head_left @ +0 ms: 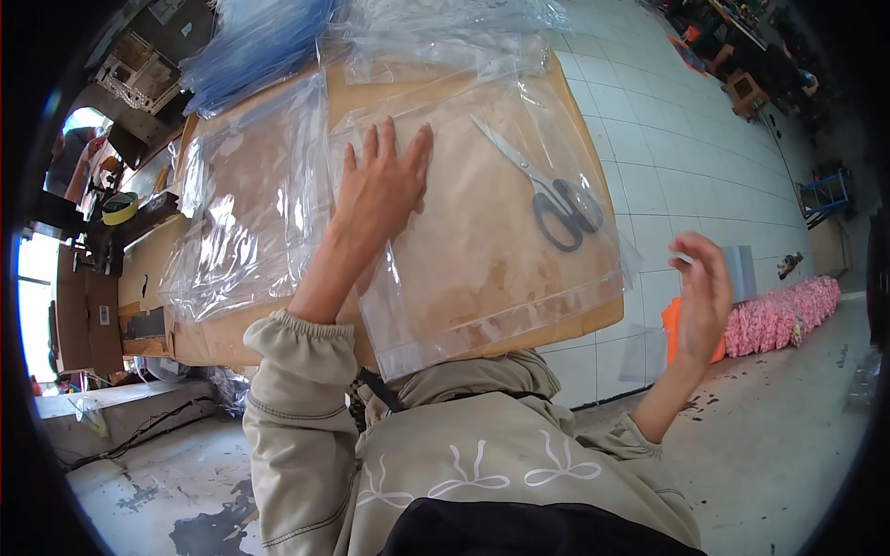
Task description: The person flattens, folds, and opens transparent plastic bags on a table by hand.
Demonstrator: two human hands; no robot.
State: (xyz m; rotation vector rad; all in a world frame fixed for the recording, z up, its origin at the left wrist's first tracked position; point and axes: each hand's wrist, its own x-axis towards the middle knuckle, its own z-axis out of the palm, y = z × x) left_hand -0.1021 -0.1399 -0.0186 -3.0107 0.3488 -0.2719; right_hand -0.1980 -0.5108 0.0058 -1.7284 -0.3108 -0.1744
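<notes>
My left hand [382,185] lies flat with fingers spread on a clear plastic bag [445,222], pressing it to the brown tabletop. On the same bag, to the right of that hand, rest scissors [527,169] with dark handles, their blades pointing up and left. My right hand [706,292] is raised in the air beyond the table's right edge, its fingers loosely curved and apart. I see nothing held in it.
More clear plastic bags [255,195] lie stacked on the left, with a bluish pile [255,56] at the back. Yellow tape [120,208] sits on a machine at far left. A pink bundle [779,315] and an orange object [669,329] are on the floor at right.
</notes>
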